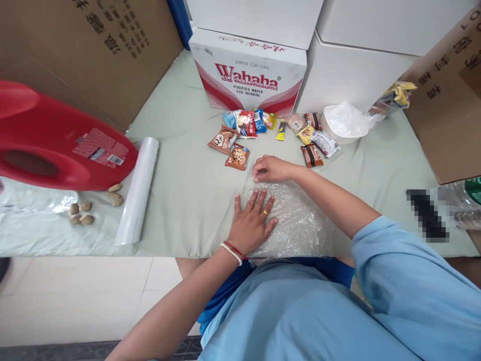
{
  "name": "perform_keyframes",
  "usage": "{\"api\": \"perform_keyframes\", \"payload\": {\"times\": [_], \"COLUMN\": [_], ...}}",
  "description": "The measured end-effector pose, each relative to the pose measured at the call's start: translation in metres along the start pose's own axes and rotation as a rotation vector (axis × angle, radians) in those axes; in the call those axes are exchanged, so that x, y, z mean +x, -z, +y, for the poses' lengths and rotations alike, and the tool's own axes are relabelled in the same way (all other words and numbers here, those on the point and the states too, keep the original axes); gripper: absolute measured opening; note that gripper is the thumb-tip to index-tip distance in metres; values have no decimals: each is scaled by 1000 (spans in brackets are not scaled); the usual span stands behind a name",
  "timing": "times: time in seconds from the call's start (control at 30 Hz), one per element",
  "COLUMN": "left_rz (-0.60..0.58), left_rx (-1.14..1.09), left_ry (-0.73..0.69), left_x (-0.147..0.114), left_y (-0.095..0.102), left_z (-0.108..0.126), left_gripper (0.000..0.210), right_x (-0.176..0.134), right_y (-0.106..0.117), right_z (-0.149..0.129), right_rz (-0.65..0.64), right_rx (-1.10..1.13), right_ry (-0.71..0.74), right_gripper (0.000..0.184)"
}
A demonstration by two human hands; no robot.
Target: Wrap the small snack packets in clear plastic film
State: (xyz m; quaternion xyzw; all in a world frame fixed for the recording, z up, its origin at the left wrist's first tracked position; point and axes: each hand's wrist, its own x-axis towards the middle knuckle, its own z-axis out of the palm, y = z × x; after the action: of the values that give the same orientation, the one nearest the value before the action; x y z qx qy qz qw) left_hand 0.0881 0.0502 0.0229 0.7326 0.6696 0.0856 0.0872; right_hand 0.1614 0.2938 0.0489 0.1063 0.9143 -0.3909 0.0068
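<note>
A crinkled clear plastic bag (304, 220) lies spread at the table's near edge, in front of my body. My left hand (253, 218) rests flat on its left part, fingers spread, with a ring on one finger and bracelets at the wrist. Just beyond it, my right hand (272, 169) is closed at the bag's far left corner, its fingertips pinching the thin film. Close past that hand lie a brown cookie packet (237, 157) and a brown Q-marked snack packet (223, 140).
More snack packets (246, 124) lie before the Wahaha box (250, 75). Rightward are other packets (311, 155) and a white bowl (343, 133) holding clear plastic. On the left sit a white plastic roll (138, 193), several nuts (85, 206) and a red jug (67, 140). Cardboard boxes (447, 100) flank the table.
</note>
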Motion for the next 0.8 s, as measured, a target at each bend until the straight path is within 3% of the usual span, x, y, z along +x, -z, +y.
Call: {"api": "perform_keyframes", "payload": {"times": [0.17,0.3,0.4,0.5,0.6,0.7,0.8], "left_rz": [14,16,12,24,51,64,64], "left_rx": [-22,-35,-44,-47,-34,-16,-8], "left_ry": [6,30,60,96,122,144,151], "left_x": [-1,-1,-1,-2,-2,-2,0], "left_y": [-2,-4,-4,-4,-6,-8,-9], "left_z": [-1,-1,-1,0,1,0,-3], "left_gripper": [64,67,68,69,78,88,89], "right_x": [12,30,44,40,2,-66,-142], "right_y": [19,24,24,22,8,-28,-71], "right_z": [2,-1,-7,-19,-38,-53,-52], "right_rz": [-112,-125,-33,170,381,519,443], "right_rx": [158,115,36,-75,-195,-304,-437], "right_ry": [-111,-84,-53,-40,-30,-96,-265], "right_gripper": [21,17,14,16,23,40,57]}}
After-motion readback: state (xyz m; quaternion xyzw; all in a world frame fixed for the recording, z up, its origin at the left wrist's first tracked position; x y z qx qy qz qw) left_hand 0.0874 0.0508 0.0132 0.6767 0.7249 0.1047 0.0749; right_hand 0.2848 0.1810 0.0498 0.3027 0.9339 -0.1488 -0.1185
